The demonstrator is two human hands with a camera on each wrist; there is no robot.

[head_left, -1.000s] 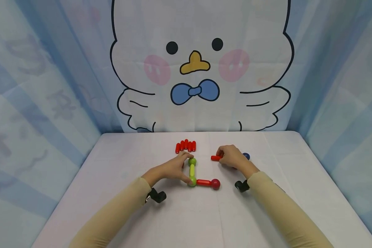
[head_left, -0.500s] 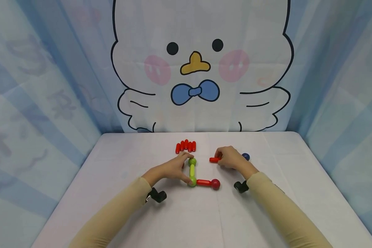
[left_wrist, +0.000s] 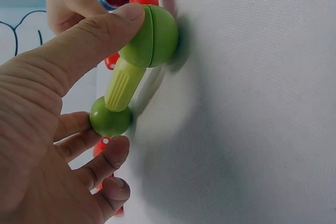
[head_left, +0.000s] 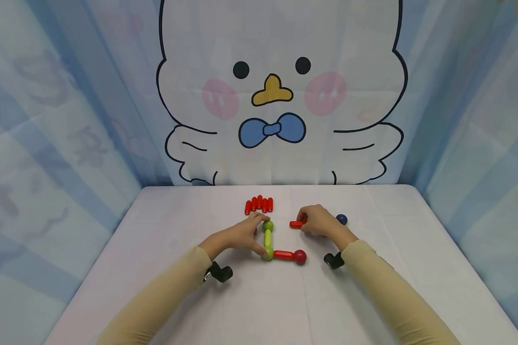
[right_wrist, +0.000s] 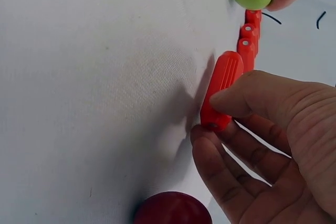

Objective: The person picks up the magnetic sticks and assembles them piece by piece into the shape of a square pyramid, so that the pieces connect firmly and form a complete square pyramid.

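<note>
In the head view my left hand point(head_left: 241, 233) spans an L-shaped toy of balls and rods. Its thumb presses the near green ball point(left_wrist: 152, 36), while the fingers reach to the far green ball point(left_wrist: 111, 117); a yellow-green rod point(left_wrist: 124, 83) joins the two balls. From the near ball a red rod point(head_left: 283, 255) runs right to a red ball point(head_left: 300, 257). Over to the right, my right hand point(head_left: 321, 221) pinches a loose red toy building rod point(right_wrist: 222, 90) between thumb and fingers, close over the table, its end pointing left.
Several red rods point(head_left: 259, 204) lie side by side behind the L-shaped toy. A blue ball point(head_left: 341, 219) sits just right of my right hand. The white-covered table point(head_left: 259, 306) ends at a printed curtain point(head_left: 267, 158), and curtains flank both sides.
My right hand has moved slightly left and nearer to me, carrying the red rod with it. The left hand and the L-shaped toy stay in place.
</note>
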